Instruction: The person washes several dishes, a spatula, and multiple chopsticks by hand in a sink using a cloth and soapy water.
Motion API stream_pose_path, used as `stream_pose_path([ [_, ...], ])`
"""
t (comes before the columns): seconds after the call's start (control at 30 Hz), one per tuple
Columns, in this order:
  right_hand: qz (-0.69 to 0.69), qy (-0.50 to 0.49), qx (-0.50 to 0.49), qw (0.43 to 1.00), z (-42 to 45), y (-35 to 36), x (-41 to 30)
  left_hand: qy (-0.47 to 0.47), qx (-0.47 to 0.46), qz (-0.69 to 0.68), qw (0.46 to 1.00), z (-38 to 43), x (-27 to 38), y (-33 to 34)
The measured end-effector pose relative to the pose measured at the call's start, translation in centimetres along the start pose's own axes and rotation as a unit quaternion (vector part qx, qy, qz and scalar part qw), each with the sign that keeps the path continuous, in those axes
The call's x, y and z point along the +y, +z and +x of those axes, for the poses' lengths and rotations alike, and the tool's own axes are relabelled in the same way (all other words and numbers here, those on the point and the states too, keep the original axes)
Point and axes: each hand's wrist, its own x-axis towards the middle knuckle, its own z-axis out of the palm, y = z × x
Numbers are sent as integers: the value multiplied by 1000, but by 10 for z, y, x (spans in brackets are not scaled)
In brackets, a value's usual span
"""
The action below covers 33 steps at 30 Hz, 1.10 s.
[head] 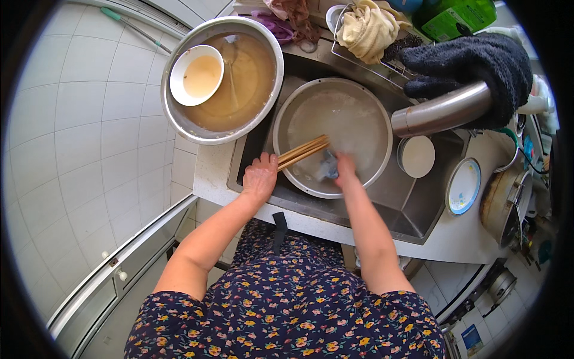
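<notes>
My left hand is closed around the ends of a bundle of wooden chopsticks. Their other ends reach over a round metal basin of cloudy water in the sink. Inside that basin, my right hand grips a bluish-grey cloth, blurred, close below the chopsticks' far ends. Part of the cloth is hidden by my fingers.
A larger metal basin of brownish water stands at the left, with a white bowl floating in it. A black glove drapes over the steel faucet. Stacked pale dishes sit right in the sink; a patterned plate rests on the counter.
</notes>
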Motion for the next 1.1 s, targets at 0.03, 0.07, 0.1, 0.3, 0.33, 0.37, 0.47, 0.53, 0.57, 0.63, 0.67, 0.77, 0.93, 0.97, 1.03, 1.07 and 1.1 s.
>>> stream_pose_path([
  [0.03, 329, 165, -111, 923, -26, 9, -14, -8, 1, -2, 1000, 0, 1, -1],
  [0.07, 389, 137, -175, 894, -47, 16, -18, -16, 6, -19, 1000, 0, 5, -3],
  [0.1, 446, 108, -235, 857, -65, 25, -23, -22, 10, -37, 999, -1, 11, -5],
  [0.3, 376, -30, -151, 914, -88, 57, -54, 5, 22, -168, 985, -11, 39, -22],
  [0.33, 384, -29, -132, 913, -88, 60, -58, -4, 28, -223, 974, -10, 39, -25],
  [0.37, 384, -30, -131, 913, -89, 60, -61, -3, 28, -223, 974, -9, 38, -28],
  [0.47, 353, -53, -125, 926, -97, 58, -67, -34, -87, -290, 953, -2, 30, -31],
  [0.53, 365, -68, -135, 919, -101, 57, -67, -17, -278, -514, 812, 7, 10, -12],
  [0.57, 363, -68, -137, 919, -104, 57, -67, -66, -334, -648, 681, 7, 5, 4],
  [0.63, 379, -65, -171, 907, -108, 54, -67, -109, -359, -776, 507, 6, 7, -11],
  [0.67, 379, -64, -169, 907, -110, 52, -68, -110, -361, -776, 506, 5, 8, -23],
  [0.77, 341, -27, -211, 916, -108, 50, -66, -172, -443, -783, 401, 0, 11, -38],
  [0.93, 307, -21, -96, 947, -66, 50, -46, -210, -406, -790, 408, -5, 18, -29],
  [0.97, 327, -4, -16, 945, -45, 52, -39, -215, -403, -781, 426, -5, 19, -29],
  [1.03, 307, -20, 1, 952, -2, 28, -36, -218, -406, -774, 434, -15, 13, -29],
  [1.07, 258, -59, 21, 964, 14, 16, -38, -220, -410, -766, 444, -20, 7, -29],
  [1.1, 209, -98, 42, 972, 28, 6, -39, -221, -411, -764, 446, -21, 1, -28],
])
